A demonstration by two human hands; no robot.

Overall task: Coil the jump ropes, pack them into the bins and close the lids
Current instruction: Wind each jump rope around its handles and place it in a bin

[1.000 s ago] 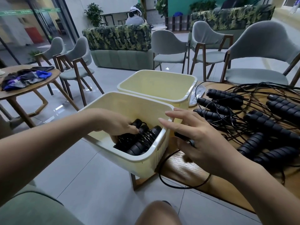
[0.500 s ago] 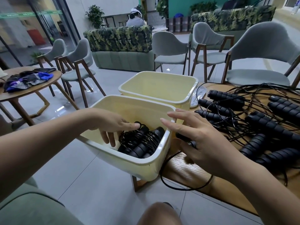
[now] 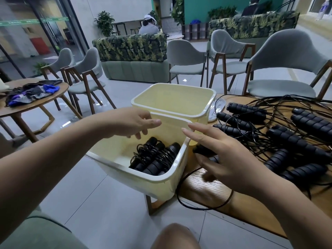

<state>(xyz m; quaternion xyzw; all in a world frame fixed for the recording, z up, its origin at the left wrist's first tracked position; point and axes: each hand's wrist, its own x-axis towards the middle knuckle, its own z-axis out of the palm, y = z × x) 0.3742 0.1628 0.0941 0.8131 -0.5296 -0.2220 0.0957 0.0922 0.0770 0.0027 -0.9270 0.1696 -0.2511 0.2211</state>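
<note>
— Where are the jump ropes found?
— A coiled bundle [image 3: 154, 157] is seen at the bottom of the near bin [image 3: 136, 174], close to its right-hand wall. The loose jump ropes [image 3: 296, 142] are spread in a tangle on the wooden table [image 3: 206, 191], to the right of both bins.
— And the far bin [image 3: 168, 112]?
— It is set just behind the near bin, touching it. Both are open at the top.
— How is the left hand [image 3: 133, 123] held?
— It is held above the near bin, fingers loosely extended and apart, with nothing gripped.
— And the right hand [image 3: 228, 159]?
— It is spread over a black handle [image 3: 201, 150] at the table's edge, fingers straight and splayed. Whether the handle is touched cannot be told. A loop of cord [image 3: 197, 207] is seen hanging over the table edge beneath the wrist.
</note>
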